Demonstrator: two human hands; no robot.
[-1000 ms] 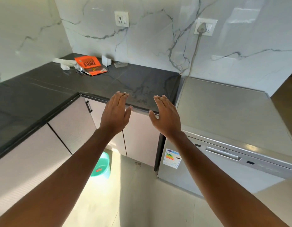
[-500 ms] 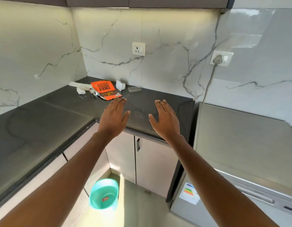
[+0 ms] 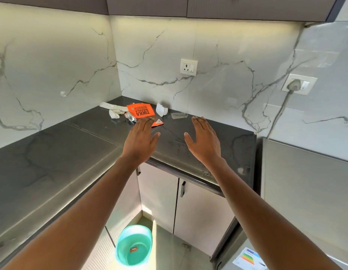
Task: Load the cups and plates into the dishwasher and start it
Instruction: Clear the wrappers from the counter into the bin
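My left hand [image 3: 140,139] and my right hand [image 3: 204,141] are stretched out flat, palms down, fingers apart, above the dark counter [image 3: 71,149]. Neither holds anything. The steel dishwasher [image 3: 305,191] stands at the right, its top showing and only a strip of its front with an energy label [image 3: 249,258] in view. No cups or plates are in view.
An orange packet [image 3: 141,112], white wrappers [image 3: 113,111], a small white piece [image 3: 161,109] and a clear ridged piece [image 3: 179,115] lie in the counter's back corner. A teal tub [image 3: 134,244] sits on the floor by the cabinet doors [image 3: 200,213]. A plugged wall socket [image 3: 298,84] feeds a cable down.
The view has tilted up and left: the dishwasher front has slid out of frame, the wall and upper cabinets came in. Both hands stay open, side by side.
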